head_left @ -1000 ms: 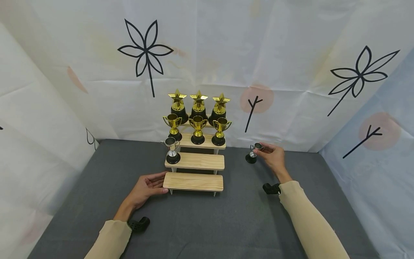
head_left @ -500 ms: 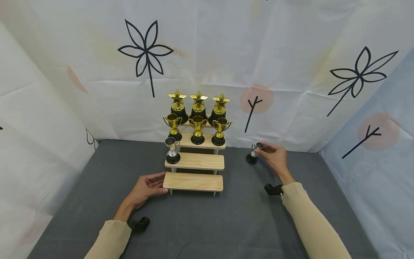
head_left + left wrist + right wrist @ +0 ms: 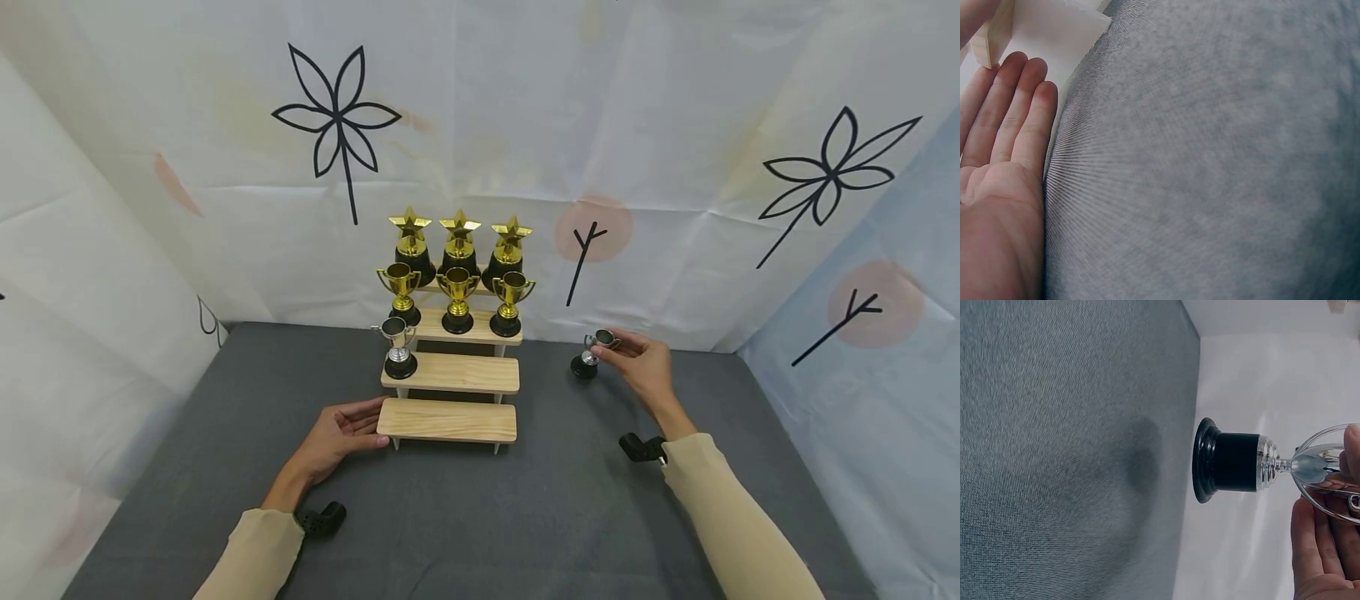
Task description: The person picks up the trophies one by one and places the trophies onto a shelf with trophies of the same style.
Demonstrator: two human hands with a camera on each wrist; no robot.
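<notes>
My right hand (image 3: 639, 367) pinches a small silver trophy cup (image 3: 1235, 461) by its bowl and handle, to the right of the wooden tiered stand (image 3: 450, 421). The trophy is upright, and its round black base hangs above the grey cloth with a shadow under it. My left hand (image 3: 341, 437) lies at the left end of the stand's lowest step. Its fingers (image 3: 1013, 115) are straight, with the tips right at the step's wooden end (image 3: 994, 34). Another silver trophy cup (image 3: 400, 350) stands at the left of the second step.
Three gold trophy cups (image 3: 458, 300) stand on the third step, and three gold star trophies (image 3: 460, 242) on the top one. Behind is a white printed cloth wall (image 3: 675, 275). A grey cloth (image 3: 480, 525) covers the table.
My right hand has shifted slightly right with the silver trophy, and its forearm has swung a little to the right. The left hand stays at the stand.
</notes>
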